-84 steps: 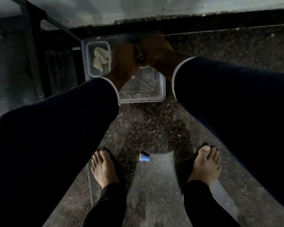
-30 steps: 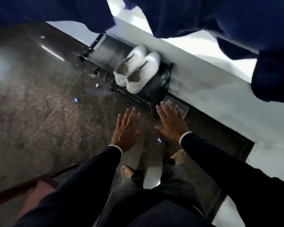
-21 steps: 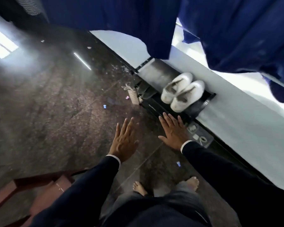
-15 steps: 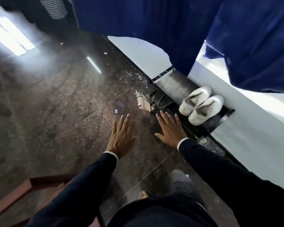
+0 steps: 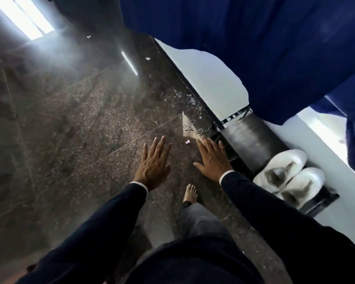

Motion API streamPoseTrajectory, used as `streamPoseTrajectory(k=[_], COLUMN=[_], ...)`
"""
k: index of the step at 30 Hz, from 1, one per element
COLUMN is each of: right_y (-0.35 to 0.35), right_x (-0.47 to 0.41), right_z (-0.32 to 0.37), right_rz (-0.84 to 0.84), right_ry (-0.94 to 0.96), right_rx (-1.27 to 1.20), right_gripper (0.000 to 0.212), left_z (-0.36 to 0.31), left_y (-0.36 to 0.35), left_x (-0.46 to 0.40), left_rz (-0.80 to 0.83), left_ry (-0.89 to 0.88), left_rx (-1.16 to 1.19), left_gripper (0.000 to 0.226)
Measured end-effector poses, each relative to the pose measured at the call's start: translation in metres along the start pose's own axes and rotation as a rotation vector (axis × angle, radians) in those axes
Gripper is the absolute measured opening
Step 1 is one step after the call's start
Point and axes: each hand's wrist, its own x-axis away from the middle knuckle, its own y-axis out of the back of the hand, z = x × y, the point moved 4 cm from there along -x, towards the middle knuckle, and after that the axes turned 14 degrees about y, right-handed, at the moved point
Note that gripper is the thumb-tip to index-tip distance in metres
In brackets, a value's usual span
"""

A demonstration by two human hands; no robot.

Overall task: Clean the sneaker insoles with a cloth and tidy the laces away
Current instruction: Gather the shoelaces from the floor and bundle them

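- The left hand [image 5: 154, 163] hangs flat over the dark speckled stone floor [image 5: 74, 124], fingers straight and close together, holding nothing
- The right hand [image 5: 212, 158] is flat too, fingers straight and slightly spread, thumb out to the side, holding nothing; whether either palm touches anything I cannot tell
- The pair of white sneakers [image 5: 289, 177] sits side by side on a low black shoe rack [image 5: 254, 140] against the white wall, at about three o'clock from the right hand and well apart from it; their openings face up, laces gone from the eyelets as far as I can see
- A loose pale lace [image 5: 195, 128] lies tangled on a flat tan piece [image 5: 190, 130], perhaps an insole, at twelve o'clock just beyond the right fingertips; a small pink bit [image 5: 187, 142] lies between the two hands
- Judgement: the lace is light, limp and prone to snagging, so it is best pinched at a bunched loop and gathered rather than dragged by one end
- Judgement: a flat insole would be thin, bendy and hard to lift off polished stone; sliding a fingertip under its near edge, then gripping across the narrow waist, should work
- Blue curtains [image 5: 254, 37] hang overhead at one o'clock
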Motion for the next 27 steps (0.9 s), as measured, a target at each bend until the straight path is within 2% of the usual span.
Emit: streamPoseTrajectory(k=[6,12,16,20,23,27], right_y=[0.01,-0.01,-0.031,-0.077,-0.128,-0.217], right_x=[-0.094,-0.185,-0.242,-0.304,-0.345,-0.396], right_z=[-0.047,-0.08,-0.104,-0.143,-0.176,-0.231], right_rz=[0.036,0.113,0.108,0.068,0.109,0.191], right_ry=[0.019,-0.021,-0.155,-0.335,-0.466,-0.509], right_rx=[-0.043,-0.137,-0.229,-0.362,-0.478,-0.538], right_gripper=[0.088,0.085,0.084,0.065,0.059,0.054], left_z=[0.008,0.02,0.031,0.048,0.055,0.056], left_y=[0.021,0.004,-0.023,-0.075,-0.131,-0.224], left_x=[-0.108,-0.211,-0.273,-0.346,-0.392,-0.447], left_rz=[0.025,0.136,0.197,0.236,0.28,0.285], left_ry=[0.035,0.016,-0.033,-0.049,-0.027,-0.039], left_rx=[0.046,0.047,0.085,0.116,0.085,0.036], left_gripper=[0.077,0.077,0.076,0.079,0.073,0.07])
